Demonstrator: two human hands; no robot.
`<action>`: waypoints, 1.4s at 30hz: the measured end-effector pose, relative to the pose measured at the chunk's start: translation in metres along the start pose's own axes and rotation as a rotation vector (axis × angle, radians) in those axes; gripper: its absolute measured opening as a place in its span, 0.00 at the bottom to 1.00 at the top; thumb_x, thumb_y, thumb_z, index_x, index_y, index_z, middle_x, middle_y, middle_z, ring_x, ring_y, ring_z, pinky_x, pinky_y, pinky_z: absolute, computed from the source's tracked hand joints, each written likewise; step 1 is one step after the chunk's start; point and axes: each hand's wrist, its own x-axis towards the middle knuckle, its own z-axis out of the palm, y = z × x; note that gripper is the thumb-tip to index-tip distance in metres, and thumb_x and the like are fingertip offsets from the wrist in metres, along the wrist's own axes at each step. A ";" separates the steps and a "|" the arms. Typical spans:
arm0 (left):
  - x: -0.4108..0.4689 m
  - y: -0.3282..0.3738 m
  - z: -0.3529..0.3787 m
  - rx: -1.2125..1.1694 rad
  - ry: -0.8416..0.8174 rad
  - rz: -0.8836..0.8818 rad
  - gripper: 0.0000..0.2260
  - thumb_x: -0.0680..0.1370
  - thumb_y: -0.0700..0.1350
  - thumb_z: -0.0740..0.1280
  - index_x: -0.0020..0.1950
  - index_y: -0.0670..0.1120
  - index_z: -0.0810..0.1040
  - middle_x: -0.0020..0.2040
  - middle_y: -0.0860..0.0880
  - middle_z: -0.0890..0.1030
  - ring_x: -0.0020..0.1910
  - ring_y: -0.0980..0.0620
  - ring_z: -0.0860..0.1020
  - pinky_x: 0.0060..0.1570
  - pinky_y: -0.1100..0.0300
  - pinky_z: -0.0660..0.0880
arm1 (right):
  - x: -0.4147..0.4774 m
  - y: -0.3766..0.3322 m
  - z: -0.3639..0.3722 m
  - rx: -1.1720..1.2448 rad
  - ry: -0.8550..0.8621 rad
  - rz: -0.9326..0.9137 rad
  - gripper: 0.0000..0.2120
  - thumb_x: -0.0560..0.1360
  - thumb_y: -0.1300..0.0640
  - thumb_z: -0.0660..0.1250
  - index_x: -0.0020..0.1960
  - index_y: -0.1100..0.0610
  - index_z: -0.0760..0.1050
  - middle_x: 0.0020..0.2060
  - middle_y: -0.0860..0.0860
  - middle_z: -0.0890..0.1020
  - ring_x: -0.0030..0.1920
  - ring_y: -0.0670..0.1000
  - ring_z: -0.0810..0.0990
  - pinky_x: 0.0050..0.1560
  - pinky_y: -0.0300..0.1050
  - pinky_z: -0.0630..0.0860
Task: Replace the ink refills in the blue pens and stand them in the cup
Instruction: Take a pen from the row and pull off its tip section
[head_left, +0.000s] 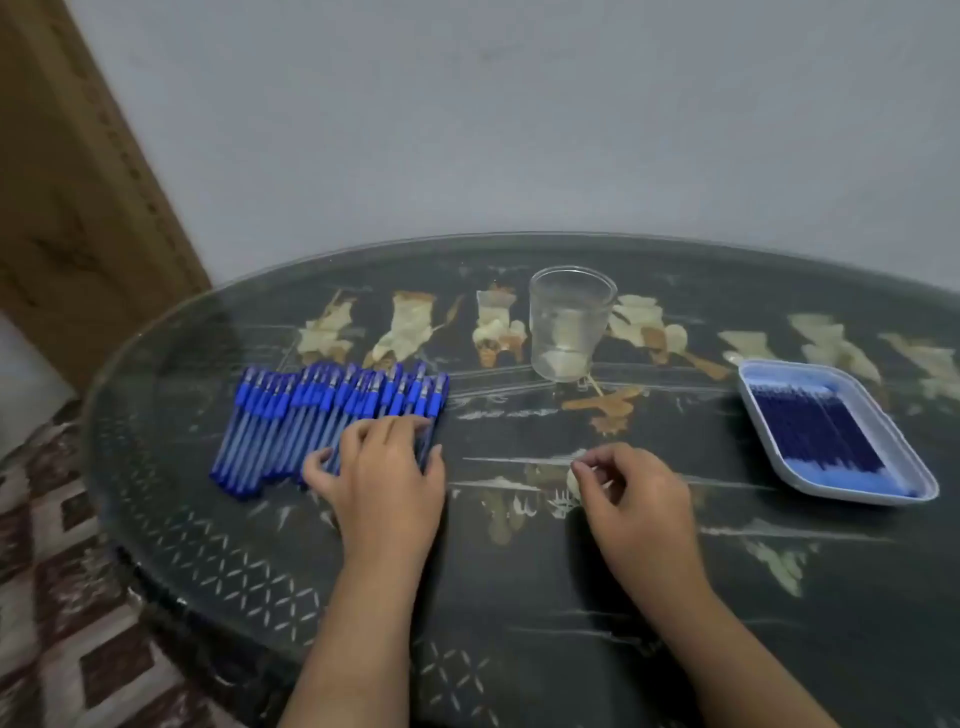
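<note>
Blue pens (322, 421), capped, lie in a packed row side by side on the left part of the desk (519, 613), caps toward the far edge, probably lined up for easy one-by-one picking. Left hand (384, 478) rests flat on the row's right end, fingers spread over the barrels, likely singling out a pen. Cup (569, 322), clear plastic, stands upright near the far edge at the middle; empty, no pens in it yet. Right hand (634, 493) rests near the desk's centre, fingers loosely curled, nothing seen in it. White tray (919, 467) near the right edge holds dark blue refills (815, 431) lying parallel, within the right hand's reach.
</note>
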 end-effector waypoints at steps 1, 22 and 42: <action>0.001 0.000 0.000 -0.016 -0.005 -0.007 0.09 0.72 0.50 0.73 0.52 0.55 0.80 0.50 0.58 0.80 0.58 0.53 0.72 0.61 0.47 0.54 | 0.001 0.001 0.000 -0.003 0.008 -0.017 0.06 0.75 0.58 0.70 0.41 0.50 0.76 0.33 0.42 0.75 0.37 0.40 0.74 0.37 0.30 0.67; -0.011 0.039 -0.005 -0.287 0.174 -0.023 0.05 0.71 0.49 0.73 0.45 0.57 0.82 0.42 0.63 0.79 0.52 0.63 0.72 0.57 0.53 0.55 | -0.003 -0.003 0.006 0.213 0.129 0.107 0.05 0.75 0.58 0.70 0.44 0.48 0.80 0.37 0.44 0.80 0.40 0.43 0.78 0.40 0.28 0.70; -0.025 0.100 0.026 -0.684 -0.334 0.094 0.09 0.71 0.57 0.72 0.48 0.62 0.75 0.42 0.69 0.81 0.55 0.68 0.74 0.62 0.61 0.59 | 0.036 0.008 -0.025 0.858 0.084 0.479 0.09 0.77 0.65 0.68 0.55 0.55 0.80 0.37 0.53 0.85 0.37 0.49 0.83 0.39 0.43 0.80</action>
